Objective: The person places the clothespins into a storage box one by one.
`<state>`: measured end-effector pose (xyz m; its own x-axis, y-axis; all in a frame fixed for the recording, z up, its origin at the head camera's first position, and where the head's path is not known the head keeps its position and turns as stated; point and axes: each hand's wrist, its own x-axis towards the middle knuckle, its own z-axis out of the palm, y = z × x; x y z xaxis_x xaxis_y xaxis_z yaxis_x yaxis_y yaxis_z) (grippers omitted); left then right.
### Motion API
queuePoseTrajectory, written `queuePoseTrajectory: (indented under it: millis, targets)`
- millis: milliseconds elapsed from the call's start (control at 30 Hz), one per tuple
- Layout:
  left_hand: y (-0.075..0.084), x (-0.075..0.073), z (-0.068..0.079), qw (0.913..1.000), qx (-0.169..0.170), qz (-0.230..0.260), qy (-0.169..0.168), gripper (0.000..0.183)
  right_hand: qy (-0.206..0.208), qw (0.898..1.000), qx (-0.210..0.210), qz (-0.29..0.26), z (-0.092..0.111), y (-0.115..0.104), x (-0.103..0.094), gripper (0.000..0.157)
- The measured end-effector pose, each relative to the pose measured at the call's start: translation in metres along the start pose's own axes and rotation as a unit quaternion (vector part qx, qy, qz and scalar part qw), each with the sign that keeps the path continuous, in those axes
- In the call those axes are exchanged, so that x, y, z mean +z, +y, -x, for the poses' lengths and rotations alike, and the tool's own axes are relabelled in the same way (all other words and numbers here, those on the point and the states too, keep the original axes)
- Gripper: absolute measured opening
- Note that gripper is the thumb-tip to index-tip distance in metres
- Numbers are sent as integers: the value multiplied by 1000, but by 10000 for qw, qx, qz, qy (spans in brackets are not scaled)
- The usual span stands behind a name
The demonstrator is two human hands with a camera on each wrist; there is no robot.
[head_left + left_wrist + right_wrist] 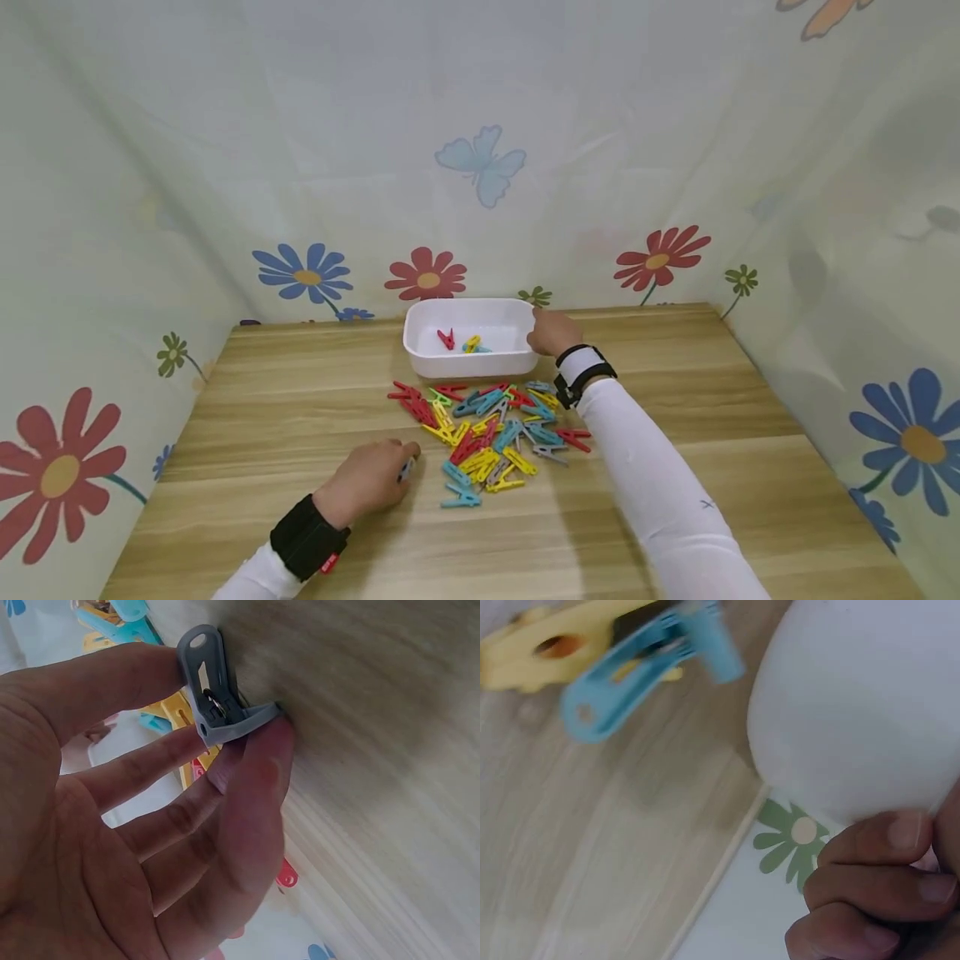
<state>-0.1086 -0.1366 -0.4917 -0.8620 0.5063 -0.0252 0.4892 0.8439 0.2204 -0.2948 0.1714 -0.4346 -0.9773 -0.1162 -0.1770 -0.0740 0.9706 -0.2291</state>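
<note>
Between the thumb and a finger of my left hand is a grey clothespin, held just over the table left of the pile. The other left fingers are bent loosely below it. At the back, my right hand grips the right end of a white plastic container by its rim, with curled fingers against the outer wall. Inside lie a red clothespin, a yellow one and a blue one. A loose pile of clothespins in red, yellow, blue, grey and green spreads in front of the container.
The wood-grain table reaches back to a pale curtain printed with flowers and a butterfly. The curtain also closes off the left and right sides. My right forearm passes over the table right of the pile.
</note>
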Motion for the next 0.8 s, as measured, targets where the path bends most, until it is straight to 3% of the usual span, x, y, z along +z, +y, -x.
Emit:
queuePoseTrajectory:
  millis: [200, 333, 467, 633, 800]
  targets:
    - [-2, -2, 1, 10000, -34, 33, 27, 29, -25, 9999, 93, 46, -3, -8, -11, 51]
    - [-3, -3, 3, 9999, -122, 90, 23, 29, -35, 9999, 134, 60, -4, -11, -12, 54]
    - [-2, -4, 3, 9998, -181, 74, 51, 25, 148, 9998, 123, 110, -3, -10, -4, 60]
    - [-1, -6, 1, 9998, -113, 25, 150, 19, 664, 9973, 62, 311, -4, -6, 14, 66]
    - [1, -8, 0, 9995, -126, -2, 286, 18, 841, 9953, 65, 477, -3, -2, 29, 70]
